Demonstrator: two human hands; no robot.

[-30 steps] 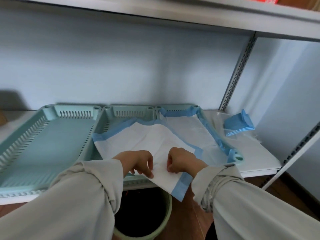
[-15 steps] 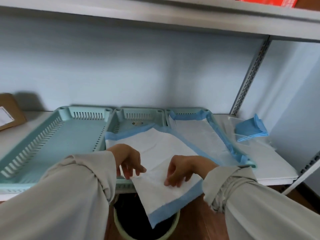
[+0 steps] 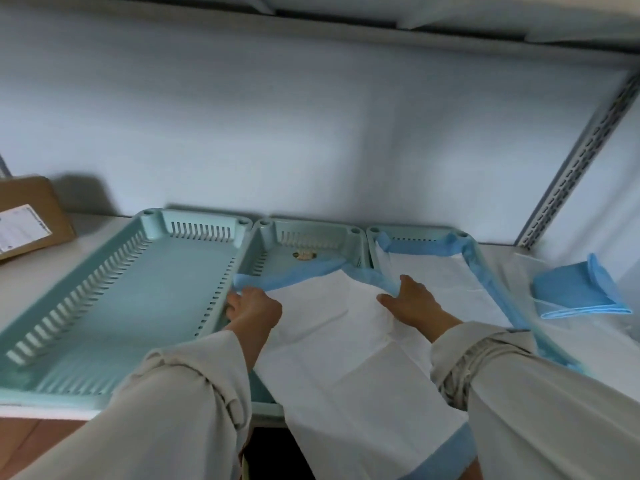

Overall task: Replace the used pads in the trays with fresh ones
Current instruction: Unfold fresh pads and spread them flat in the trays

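White label [image 3: 21,231] on cardboard box [image 3: 33,216], print too blurred to read
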